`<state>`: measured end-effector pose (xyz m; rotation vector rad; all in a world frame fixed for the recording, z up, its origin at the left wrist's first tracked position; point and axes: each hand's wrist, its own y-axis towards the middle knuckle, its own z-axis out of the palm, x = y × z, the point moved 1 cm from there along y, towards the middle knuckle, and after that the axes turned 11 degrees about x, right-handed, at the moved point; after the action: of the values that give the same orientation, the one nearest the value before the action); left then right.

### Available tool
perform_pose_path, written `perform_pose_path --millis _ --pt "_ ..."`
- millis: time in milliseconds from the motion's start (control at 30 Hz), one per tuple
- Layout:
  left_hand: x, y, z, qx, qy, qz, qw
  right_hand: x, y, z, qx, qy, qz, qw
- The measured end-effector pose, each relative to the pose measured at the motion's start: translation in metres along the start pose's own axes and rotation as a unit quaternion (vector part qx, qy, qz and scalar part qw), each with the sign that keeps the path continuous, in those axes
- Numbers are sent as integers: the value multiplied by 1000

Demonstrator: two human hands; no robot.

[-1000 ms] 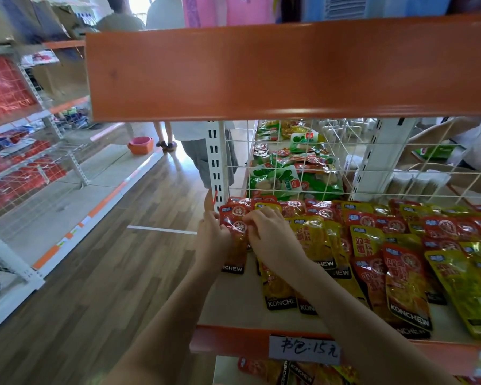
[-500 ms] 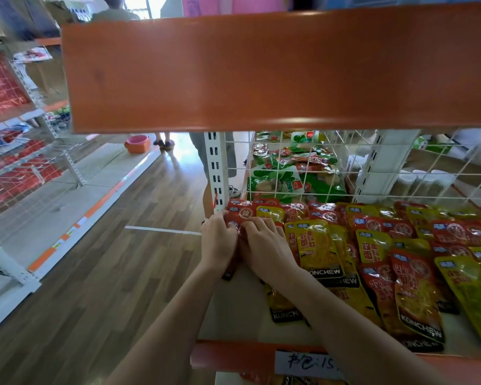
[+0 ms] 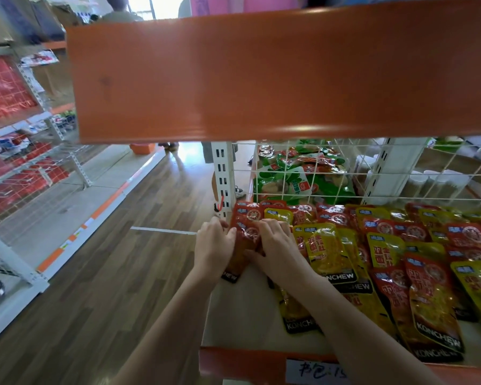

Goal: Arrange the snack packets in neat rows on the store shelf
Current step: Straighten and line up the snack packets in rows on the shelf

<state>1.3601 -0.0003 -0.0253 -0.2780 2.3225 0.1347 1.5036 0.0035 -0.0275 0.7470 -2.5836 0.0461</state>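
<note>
Konchew snack packets (image 3: 328, 251) are lying in loose, overlapping rows on the store shelf (image 3: 242, 323), while left hand (image 3: 213, 247) and right hand (image 3: 278, 248) are pinching the leftmost red packet (image 3: 246, 234), leaving most rows unstraightened.

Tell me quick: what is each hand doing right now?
Left hand: grips the red snack packet by its left edge.
Right hand: grips the same packet's right side.
</note>
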Motion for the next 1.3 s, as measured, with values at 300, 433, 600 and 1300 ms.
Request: perform_pose_path --millis 300,433,600,1300 --pt "16 -21 -11 42 2 -26 999 2 -4 -4 16 -14 -18 1000" --pt "9 -23 -13 14 -33 1 999 4 -5 -5 -28 3 -40 999" --pt "2 -17 -8 -28 -46 16 998 -1 -5 -6 -73 -2 -48 996" --pt "-3 -13 -5 -2 43 50 998 9 -8 -18 -98 -26 -17 995"
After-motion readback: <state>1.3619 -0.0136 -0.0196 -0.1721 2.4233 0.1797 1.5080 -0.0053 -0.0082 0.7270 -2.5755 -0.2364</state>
